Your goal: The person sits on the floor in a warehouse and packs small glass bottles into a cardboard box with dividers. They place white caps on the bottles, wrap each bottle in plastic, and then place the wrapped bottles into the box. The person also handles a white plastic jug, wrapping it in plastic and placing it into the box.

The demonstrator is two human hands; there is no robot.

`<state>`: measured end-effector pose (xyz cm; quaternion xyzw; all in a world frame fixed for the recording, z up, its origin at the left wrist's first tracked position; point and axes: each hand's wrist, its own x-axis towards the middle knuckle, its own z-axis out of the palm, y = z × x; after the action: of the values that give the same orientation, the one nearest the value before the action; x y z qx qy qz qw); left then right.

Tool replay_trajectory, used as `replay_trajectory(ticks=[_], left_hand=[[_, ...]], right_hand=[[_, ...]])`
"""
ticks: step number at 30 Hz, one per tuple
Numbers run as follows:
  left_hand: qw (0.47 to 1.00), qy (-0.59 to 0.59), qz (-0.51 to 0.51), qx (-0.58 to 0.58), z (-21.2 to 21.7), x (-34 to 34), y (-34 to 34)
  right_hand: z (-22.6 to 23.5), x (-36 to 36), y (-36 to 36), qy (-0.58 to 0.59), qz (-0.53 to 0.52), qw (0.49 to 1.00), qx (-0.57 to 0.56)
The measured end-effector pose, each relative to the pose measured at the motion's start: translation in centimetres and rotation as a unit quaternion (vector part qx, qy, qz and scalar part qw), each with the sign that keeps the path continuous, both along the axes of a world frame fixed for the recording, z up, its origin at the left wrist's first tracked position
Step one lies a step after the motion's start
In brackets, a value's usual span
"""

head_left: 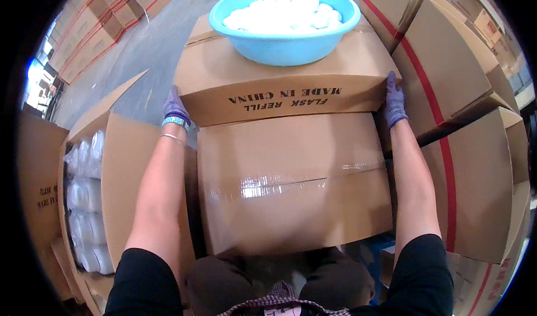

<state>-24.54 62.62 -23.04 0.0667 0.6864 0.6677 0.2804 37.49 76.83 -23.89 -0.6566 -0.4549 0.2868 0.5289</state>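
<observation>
Both my arms reach forward to a brown cardboard carton (218, 64) with dark print on its near side. My left hand (177, 106), in a purple glove, grips its left side near the front corner. On the opposite side, my right hand (395, 102), gloved the same way, grips the right front corner. The fingers are partly hidden behind the cardboard. A light blue round basin (279, 48) full of white pieces (285, 13), overexposed, rests on top of this carton. Nearer to me lies another carton (296, 209), closed with clear tape, directly against the first.
At left stands an open carton (131, 187) holding white wrapped cylindrical items (86, 195). Open cartons with red stripes (475, 187) crowd the right side. Striped cartons (92, 36) are stacked at the far left on the grey floor (162, 41).
</observation>
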Motion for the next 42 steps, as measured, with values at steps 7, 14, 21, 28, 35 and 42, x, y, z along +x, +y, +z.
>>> replay_trajectory(ticks=[7,14,21,28,35,42], left_hand=[[0.998,0.013,0.001,0.056,1.8,2.2,-11.6],[0.996,-0.041,0.041,0.072,-0.2,7.3,-30.5],[0.998,-0.038,0.048,-0.032,2.3,11.0,-45.0],[0.945,0.202,-0.183,-0.180,3.4,7.4,-47.1],[0.838,0.328,-0.305,-0.312,8.7,4.0,-34.1],[0.915,0.233,-0.244,-0.223,0.2,-3.0,-28.5]], right_hand=[[4.1,1.5,-8.7,0.098,-0.010,0.995,0.030],[6.2,2.1,-25.7,0.255,0.012,0.967,0.026],[7.3,3.6,-42.0,0.201,-0.103,0.971,-0.080],[5.0,7.1,-46.1,0.147,-0.061,0.984,-0.078],[14.7,-4.1,-45.7,0.354,0.274,0.877,-0.174],[20.7,-5.5,-48.3,0.260,0.330,0.890,-0.177]])
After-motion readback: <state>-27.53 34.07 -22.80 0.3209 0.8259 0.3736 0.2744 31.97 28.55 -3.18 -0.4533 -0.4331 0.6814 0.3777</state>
